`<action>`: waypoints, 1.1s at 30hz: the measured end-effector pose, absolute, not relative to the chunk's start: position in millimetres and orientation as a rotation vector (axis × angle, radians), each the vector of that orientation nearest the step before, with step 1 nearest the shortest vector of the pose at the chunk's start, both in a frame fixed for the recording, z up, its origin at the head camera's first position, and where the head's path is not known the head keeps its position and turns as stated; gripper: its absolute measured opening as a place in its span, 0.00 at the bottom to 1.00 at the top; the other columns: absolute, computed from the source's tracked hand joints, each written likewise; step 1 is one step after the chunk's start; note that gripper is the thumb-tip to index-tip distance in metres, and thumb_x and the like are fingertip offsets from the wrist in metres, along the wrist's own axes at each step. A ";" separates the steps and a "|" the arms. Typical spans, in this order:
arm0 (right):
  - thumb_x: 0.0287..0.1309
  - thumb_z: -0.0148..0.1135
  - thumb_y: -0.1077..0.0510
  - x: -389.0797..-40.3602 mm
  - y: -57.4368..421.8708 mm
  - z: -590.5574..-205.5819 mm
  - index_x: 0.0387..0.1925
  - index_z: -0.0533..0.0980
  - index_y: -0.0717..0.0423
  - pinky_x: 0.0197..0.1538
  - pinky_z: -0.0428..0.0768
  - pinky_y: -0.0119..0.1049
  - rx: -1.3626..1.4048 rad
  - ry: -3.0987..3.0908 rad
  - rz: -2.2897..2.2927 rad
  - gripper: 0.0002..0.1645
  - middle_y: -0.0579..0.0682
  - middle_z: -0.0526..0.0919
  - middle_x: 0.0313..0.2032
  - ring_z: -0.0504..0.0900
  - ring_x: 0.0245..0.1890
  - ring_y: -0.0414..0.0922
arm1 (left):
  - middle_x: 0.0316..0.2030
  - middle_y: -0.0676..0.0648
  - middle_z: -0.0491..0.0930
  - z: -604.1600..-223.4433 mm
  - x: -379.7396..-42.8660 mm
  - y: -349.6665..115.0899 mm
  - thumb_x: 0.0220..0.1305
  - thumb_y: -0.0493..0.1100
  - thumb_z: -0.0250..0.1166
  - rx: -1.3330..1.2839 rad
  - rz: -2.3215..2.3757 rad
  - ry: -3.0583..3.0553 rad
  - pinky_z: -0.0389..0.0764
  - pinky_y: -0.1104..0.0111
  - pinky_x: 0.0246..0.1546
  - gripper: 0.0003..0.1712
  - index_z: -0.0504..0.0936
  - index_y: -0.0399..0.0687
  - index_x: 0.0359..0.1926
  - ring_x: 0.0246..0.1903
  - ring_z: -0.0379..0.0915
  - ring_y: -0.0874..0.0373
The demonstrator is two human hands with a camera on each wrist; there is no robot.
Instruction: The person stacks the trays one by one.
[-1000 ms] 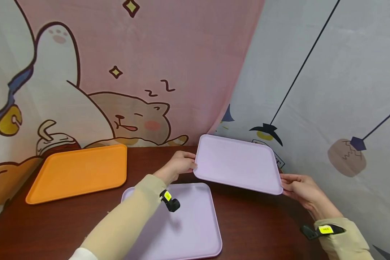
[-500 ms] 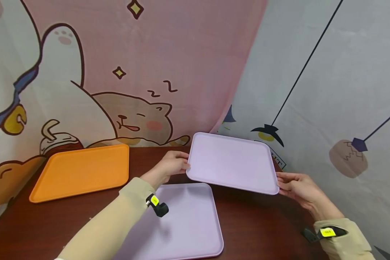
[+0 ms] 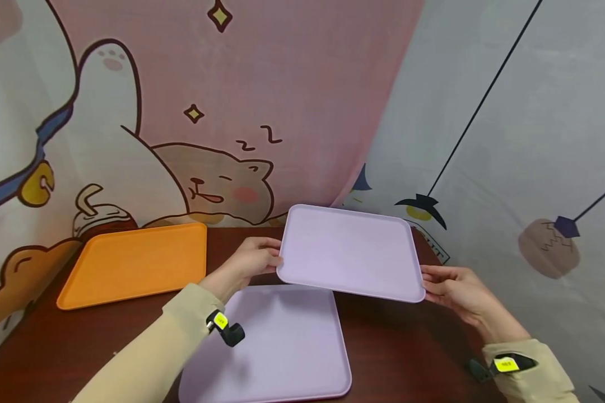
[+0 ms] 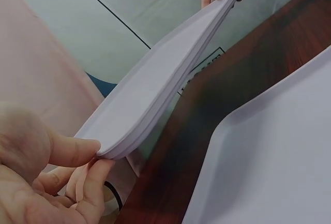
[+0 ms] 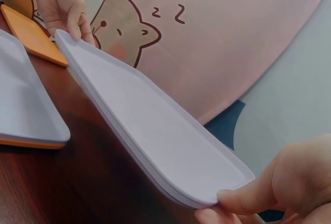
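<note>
A pale purple stack of trays [image 3: 350, 252] is held raised and tilted over the table's back right. Both wrist views show doubled rims, one tray nested in another. My left hand [image 3: 249, 263] pinches the stack's left end, thumb on the upper rim and fingers below. At the opposite end, my right hand [image 3: 456, 288] grips in the same way, its thumb at the corner in the right wrist view. Lower and nearer lies another pale purple tray [image 3: 274, 347], partly behind my left forearm; an orange layer [image 5: 31, 144] shows beneath it in the right wrist view.
An orange tray [image 3: 136, 266] lies at the back left of the dark wooden table [image 3: 393, 358]. Behind the table hangs a printed pink curtain [image 3: 302, 101], and a grey printed cloth [image 3: 559, 129] runs close along the right side.
Both hands have carried the raised trays slightly to the left, keeping their grip at each end. The trays lying on the table stay in place while the head view shifts a little.
</note>
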State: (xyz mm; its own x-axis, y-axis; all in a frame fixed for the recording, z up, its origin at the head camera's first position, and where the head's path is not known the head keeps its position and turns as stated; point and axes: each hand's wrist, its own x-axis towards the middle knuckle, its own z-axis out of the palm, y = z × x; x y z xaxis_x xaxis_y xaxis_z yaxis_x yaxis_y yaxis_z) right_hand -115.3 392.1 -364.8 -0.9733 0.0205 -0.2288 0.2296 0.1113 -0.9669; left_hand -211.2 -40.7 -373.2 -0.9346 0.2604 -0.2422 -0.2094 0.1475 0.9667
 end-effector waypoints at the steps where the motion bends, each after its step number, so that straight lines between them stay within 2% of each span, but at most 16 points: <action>1: 0.68 0.64 0.74 -115.4 390.7 -364.2 0.68 0.70 0.78 0.44 0.89 0.42 0.250 2.211 -1.986 0.29 0.50 0.86 0.43 0.87 0.39 0.45 | 0.48 0.38 0.82 -372.8 -210.1 -42.2 0.67 0.28 0.67 0.041 1.850 2.077 0.85 0.56 0.54 0.24 0.79 0.34 0.63 0.44 0.81 0.46; 7: 0.66 0.63 0.75 -115.4 382.1 -361.8 0.62 0.79 0.71 0.44 0.89 0.42 0.211 2.145 -2.044 0.23 0.50 0.87 0.41 0.88 0.38 0.45 | 0.47 0.37 0.81 -372.0 -202.5 -52.8 0.67 0.28 0.68 0.021 1.878 2.088 0.86 0.58 0.52 0.24 0.80 0.36 0.63 0.43 0.81 0.46; 14: 0.67 0.65 0.74 -115.9 371.7 -363.4 0.68 0.72 0.77 0.44 0.89 0.42 0.179 2.176 -2.013 0.29 0.51 0.87 0.42 0.88 0.39 0.46 | 0.47 0.38 0.80 -372.0 -192.3 -67.3 0.68 0.29 0.67 -0.001 1.891 2.106 0.87 0.60 0.50 0.23 0.80 0.37 0.63 0.43 0.80 0.47; 33: 0.65 0.66 0.74 -115.8 334.9 -359.8 0.68 0.69 0.80 0.44 0.89 0.42 0.108 2.165 -2.025 0.31 0.52 0.88 0.41 0.89 0.38 0.46 | 0.45 0.38 0.79 -371.7 -169.4 -111.2 0.66 0.27 0.67 0.053 1.898 2.163 0.87 0.63 0.45 0.25 0.78 0.31 0.64 0.41 0.79 0.49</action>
State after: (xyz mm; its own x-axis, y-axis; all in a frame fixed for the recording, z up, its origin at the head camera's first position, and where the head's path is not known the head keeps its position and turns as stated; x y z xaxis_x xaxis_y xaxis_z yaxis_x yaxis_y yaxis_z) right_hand -115.8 334.9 -359.8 -0.9820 -0.0666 -0.1766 0.1718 0.0724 -0.9825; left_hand -169.4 -111.2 -371.7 -0.9649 0.1989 -0.1717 -0.1444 0.1448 0.9789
